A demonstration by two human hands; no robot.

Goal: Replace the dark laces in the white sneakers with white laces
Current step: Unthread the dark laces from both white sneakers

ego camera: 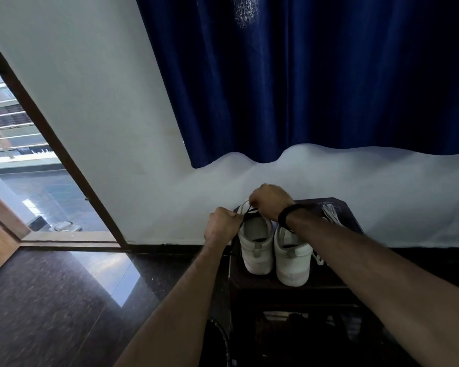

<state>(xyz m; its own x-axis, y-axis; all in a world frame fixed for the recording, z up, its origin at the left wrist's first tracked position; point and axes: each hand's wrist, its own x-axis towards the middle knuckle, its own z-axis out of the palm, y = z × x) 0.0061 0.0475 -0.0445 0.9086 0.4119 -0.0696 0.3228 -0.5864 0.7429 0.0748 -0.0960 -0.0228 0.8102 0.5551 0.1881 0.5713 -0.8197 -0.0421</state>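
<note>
White wall [96, 107] fills the far side of the room, with a blue curtain [302, 75] hanging over its right part and an open doorway [24, 168] at the left. Dark polished floor [51, 300] lies near the doorway. At the right, against the wall, stands a dark stool [289, 284], and on it sit two white sneakers side by side, heels toward the camera.

The left hand [221, 223] is clenched around a dark lace [247, 214] just left of the left sneaker [257, 242]. The right hand [269, 198], a dark band on its wrist, is curled above the same shoe's far end and pinches the lace there, so the lace runs taut between both fists over the shoe's opening. The right sneaker [292, 258] stands just beside it, partly under the right forearm. White laces [330, 213] lie in a loose bundle on the stool's far right corner, apart from the shoes.
</note>
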